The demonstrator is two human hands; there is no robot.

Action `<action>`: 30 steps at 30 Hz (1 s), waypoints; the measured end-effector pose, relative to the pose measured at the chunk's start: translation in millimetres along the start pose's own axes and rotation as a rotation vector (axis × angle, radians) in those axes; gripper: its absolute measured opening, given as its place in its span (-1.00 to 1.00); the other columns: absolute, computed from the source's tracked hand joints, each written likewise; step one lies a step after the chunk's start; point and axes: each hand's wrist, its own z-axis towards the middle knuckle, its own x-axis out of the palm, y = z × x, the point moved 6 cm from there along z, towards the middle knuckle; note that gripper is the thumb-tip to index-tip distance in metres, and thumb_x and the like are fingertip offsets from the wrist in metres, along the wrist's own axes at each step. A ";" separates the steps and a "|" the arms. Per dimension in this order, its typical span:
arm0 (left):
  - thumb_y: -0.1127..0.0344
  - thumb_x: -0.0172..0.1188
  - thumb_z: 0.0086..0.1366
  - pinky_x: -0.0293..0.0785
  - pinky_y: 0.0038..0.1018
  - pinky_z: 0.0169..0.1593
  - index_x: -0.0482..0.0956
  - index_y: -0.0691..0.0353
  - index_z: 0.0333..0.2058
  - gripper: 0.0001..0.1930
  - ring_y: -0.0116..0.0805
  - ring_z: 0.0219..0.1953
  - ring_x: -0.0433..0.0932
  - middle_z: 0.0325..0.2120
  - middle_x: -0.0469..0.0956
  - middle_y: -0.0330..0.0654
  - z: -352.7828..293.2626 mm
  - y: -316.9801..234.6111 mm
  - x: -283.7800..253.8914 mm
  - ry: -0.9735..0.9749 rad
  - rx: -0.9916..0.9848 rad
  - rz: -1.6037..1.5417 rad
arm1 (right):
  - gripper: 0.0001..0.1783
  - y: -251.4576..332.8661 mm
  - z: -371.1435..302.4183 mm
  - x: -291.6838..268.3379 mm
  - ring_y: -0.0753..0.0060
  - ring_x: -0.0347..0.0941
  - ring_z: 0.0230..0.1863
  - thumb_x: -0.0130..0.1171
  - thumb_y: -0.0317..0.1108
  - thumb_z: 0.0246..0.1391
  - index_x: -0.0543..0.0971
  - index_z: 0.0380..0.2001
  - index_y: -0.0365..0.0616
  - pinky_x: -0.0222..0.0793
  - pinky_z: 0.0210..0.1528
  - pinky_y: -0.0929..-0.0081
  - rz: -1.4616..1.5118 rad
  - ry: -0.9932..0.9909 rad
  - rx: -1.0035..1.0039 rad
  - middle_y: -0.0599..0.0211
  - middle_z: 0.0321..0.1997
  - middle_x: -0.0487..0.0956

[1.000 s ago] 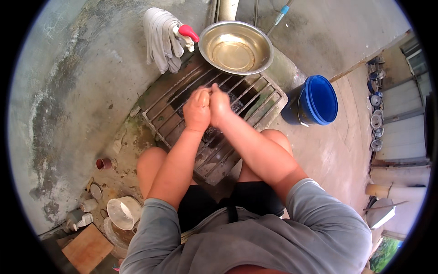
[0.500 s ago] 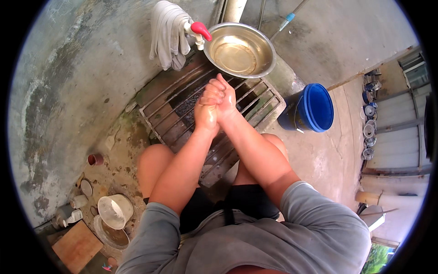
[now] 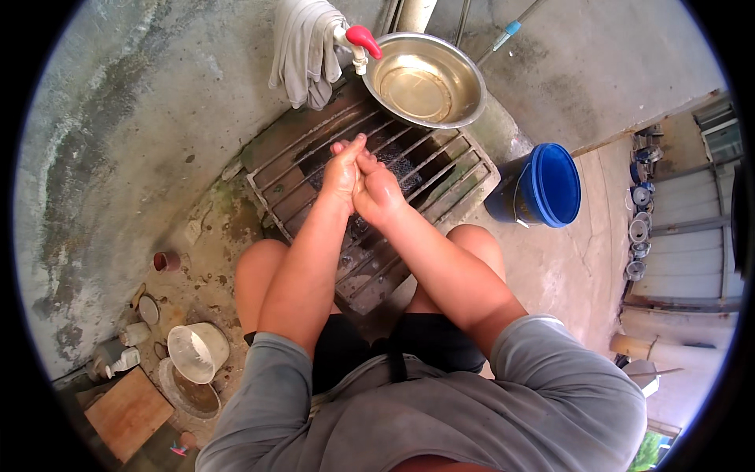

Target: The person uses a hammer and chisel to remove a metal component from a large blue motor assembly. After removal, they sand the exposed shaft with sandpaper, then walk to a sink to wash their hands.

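My left hand (image 3: 343, 173) and my right hand (image 3: 379, 191) are pressed together in front of me, fingers folded round each other. Wet-looking skin shows on both. No object is visible between them, though the palms are hidden. They are held above a rack of metal bars (image 3: 277, 206), which lies over a dark drain opening. Beyond the hands, a wide metal basin (image 3: 417, 93) rests at the rack's far end. A white tap with a red lever (image 3: 362, 41) sticks out at the basin's left rim.
A grey cloth (image 3: 308, 51) hangs beside the tap, against the concrete wall. Right of the rack stands a blue bucket (image 3: 557, 185). On the floor at left are a white tub (image 3: 198, 352), a small reddish cup (image 3: 166, 261) and a wooden board (image 3: 129, 413).
My hands have shifted against each other: the right fist stood higher beside the left, and now the left thumb side is uppermost. The view has turned slightly.
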 end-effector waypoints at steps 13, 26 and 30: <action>-0.29 -0.06 0.50 0.56 -0.26 -0.33 0.45 0.22 -0.02 -0.41 -0.29 -0.44 0.53 -0.35 0.55 -0.10 22.5 25.1 -33.2 -0.055 0.093 0.179 | -0.18 12.1 -22.2 23.9 -0.16 -0.03 0.58 -0.22 0.01 0.51 -0.08 0.49 -0.46 -0.11 0.59 0.09 -1.549 0.126 -0.472 -0.38 0.54 0.07; 0.10 0.25 0.32 0.54 -0.10 -0.02 0.46 0.18 -0.19 -0.70 -0.10 -0.22 0.52 -0.30 0.50 -0.07 -21.4 5.7 31.0 0.293 0.034 -0.018 | -0.59 15.8 -10.4 28.0 0.21 0.35 0.39 -0.12 -0.46 0.44 0.33 0.25 -0.49 0.32 0.44 0.45 0.308 0.239 0.066 -0.11 0.37 0.40; 0.12 0.31 0.36 0.54 -0.16 -0.27 0.41 0.13 -0.46 -0.67 -0.19 -0.46 0.48 -0.55 0.42 -0.17 -11.2 -5.9 26.8 0.085 0.021 0.087 | -0.63 9.4 -26.7 15.5 0.31 0.41 0.34 -0.01 -0.47 0.43 0.43 0.24 -0.31 0.34 0.37 0.42 -0.064 0.044 -0.128 0.13 0.33 0.48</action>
